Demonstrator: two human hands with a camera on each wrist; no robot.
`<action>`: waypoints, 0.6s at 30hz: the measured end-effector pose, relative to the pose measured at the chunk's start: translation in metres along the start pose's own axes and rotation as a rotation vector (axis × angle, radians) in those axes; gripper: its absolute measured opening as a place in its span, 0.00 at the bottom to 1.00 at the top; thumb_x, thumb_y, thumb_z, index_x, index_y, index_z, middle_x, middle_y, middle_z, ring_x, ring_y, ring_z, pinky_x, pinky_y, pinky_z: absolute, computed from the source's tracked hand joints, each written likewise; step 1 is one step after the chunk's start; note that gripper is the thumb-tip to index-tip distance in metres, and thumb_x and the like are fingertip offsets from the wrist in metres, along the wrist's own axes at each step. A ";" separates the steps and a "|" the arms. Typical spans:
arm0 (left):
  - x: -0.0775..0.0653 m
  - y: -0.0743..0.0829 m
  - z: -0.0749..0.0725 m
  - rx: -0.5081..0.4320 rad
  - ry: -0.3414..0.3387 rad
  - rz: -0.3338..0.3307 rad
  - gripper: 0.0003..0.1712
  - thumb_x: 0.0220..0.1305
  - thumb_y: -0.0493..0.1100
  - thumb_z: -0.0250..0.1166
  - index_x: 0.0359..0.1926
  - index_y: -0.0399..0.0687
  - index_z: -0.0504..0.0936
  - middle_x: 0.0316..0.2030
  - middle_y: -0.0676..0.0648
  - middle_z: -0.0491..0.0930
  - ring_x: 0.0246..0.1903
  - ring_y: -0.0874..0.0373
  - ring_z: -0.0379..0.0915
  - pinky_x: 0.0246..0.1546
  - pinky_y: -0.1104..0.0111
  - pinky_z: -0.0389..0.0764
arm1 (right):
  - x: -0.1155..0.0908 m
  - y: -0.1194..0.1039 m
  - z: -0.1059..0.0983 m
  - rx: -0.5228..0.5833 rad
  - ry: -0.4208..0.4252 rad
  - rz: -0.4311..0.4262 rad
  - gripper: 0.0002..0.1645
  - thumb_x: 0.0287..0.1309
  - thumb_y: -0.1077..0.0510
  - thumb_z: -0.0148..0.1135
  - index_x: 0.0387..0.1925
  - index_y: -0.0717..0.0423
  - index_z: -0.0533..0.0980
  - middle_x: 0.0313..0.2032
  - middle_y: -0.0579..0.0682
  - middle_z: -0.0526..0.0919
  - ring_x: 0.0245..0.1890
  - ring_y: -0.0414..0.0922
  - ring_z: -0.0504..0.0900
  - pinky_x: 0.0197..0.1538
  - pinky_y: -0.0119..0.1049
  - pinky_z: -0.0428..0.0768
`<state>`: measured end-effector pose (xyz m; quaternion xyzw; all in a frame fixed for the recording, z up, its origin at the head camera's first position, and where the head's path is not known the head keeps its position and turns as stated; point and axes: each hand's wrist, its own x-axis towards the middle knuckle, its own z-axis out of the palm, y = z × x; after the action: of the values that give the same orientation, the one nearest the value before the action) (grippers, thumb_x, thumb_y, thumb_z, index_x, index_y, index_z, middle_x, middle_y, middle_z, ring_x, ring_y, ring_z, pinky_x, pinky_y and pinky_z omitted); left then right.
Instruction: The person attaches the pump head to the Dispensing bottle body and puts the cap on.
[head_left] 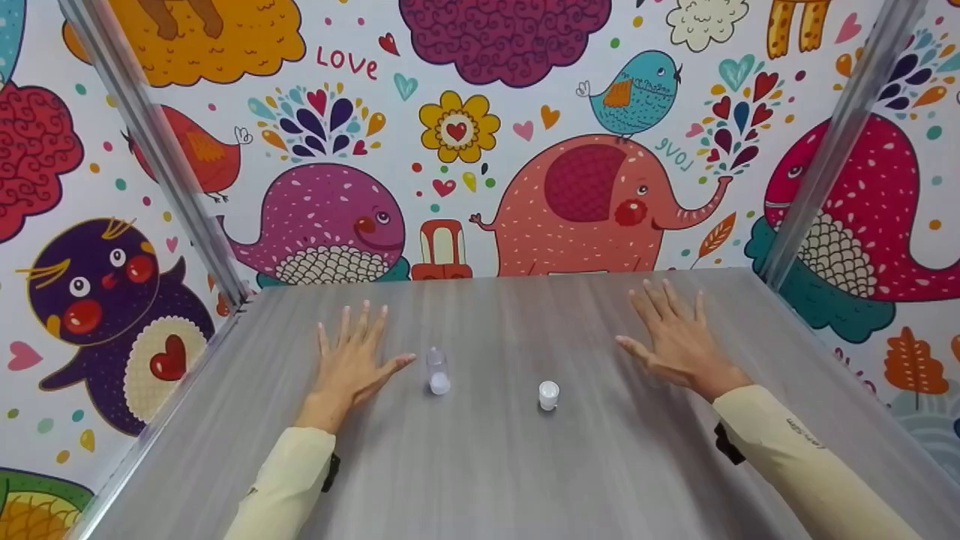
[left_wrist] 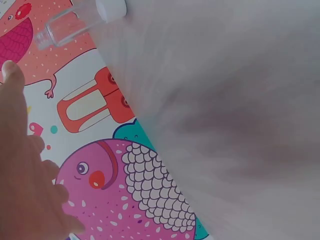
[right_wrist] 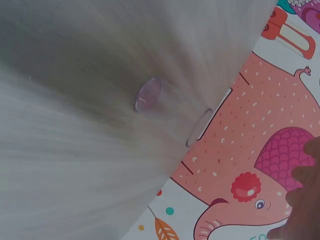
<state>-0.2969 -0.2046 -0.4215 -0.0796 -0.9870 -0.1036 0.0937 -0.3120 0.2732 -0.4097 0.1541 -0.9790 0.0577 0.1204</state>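
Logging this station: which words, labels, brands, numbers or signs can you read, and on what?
"LOVe": red letters, wall.
"LOVE", apparently, reversed: teal letters, wall.
Right sleeve: lettering too small to read.
Pink marks, right wall: unreadable.
Clear bottle, small white object: no readable text.

Long sleeves in a pale, kinda creamy yellow, both the left sleeve [head_left: 279, 487] and the right sleeve [head_left: 802, 461], and they run right down to the wrists, with the left hand [head_left: 352, 361] and right hand [head_left: 679, 345] bare past that. The right one's got some small dark lettering [head_left: 805, 433] on it, too tiny for me to read, while the left just shows a little brownish mark [head_left: 252, 491]. There's also a chunky black block [head_left: 331, 472] poking out by the left cuff and another block [head_left: 728, 444] by the right.
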 end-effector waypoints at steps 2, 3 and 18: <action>-0.001 0.001 0.002 -0.009 -0.008 0.006 0.54 0.63 0.74 0.53 0.79 0.50 0.50 0.80 0.37 0.44 0.78 0.33 0.33 0.70 0.31 0.30 | -0.001 -0.002 0.001 0.002 -0.006 0.000 0.55 0.63 0.24 0.46 0.79 0.49 0.48 0.80 0.59 0.46 0.79 0.66 0.40 0.71 0.73 0.32; -0.002 0.001 0.003 -0.021 -0.017 0.008 0.54 0.63 0.74 0.54 0.79 0.49 0.49 0.80 0.38 0.43 0.78 0.33 0.32 0.70 0.31 0.29 | -0.002 -0.003 0.002 -0.001 -0.007 0.000 0.55 0.63 0.24 0.46 0.79 0.49 0.48 0.80 0.59 0.46 0.79 0.66 0.40 0.72 0.73 0.32; -0.009 0.014 0.014 -0.098 -0.080 0.015 0.55 0.64 0.74 0.53 0.79 0.47 0.46 0.80 0.40 0.39 0.79 0.37 0.29 0.72 0.35 0.28 | -0.009 -0.015 0.009 0.065 -0.022 -0.010 0.55 0.62 0.26 0.51 0.79 0.51 0.49 0.79 0.60 0.47 0.79 0.65 0.41 0.72 0.72 0.32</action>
<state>-0.2881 -0.1896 -0.4346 -0.0956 -0.9831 -0.1479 0.0510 -0.3008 0.2599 -0.4194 0.1633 -0.9771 0.0872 0.1048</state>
